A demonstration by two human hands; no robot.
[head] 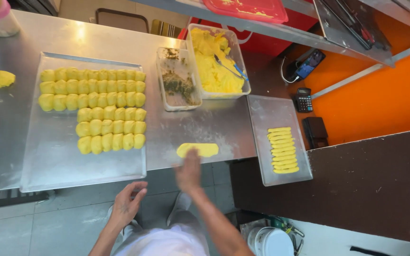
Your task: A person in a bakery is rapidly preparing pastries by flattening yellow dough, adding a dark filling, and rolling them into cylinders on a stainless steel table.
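Flattened oval of yellow dough (197,150) lies on the steel table (5,123), smooth and matte, on a floury patch near the front edge. Right hand (188,173) sits at 6 o'clock of it, fingers extended and blurred, fingertips touching the dough's near edge; nothing gripped. Left hand (128,204) hangs off the table at 7 o'clock of the dough, palm up, fingers loosely curled, half open, holding nothing.

Large metal tray (53,161) at 9 o'clock carries rows of plump yellow dough pieces (93,106). Small tray (281,175) at 3 o'clock holds stacked yellow dough sticks (283,149). At 12 o'clock stand two clear plastic tubs: one with green-brown filling (179,85), one with lumpy yellow dough (214,66).
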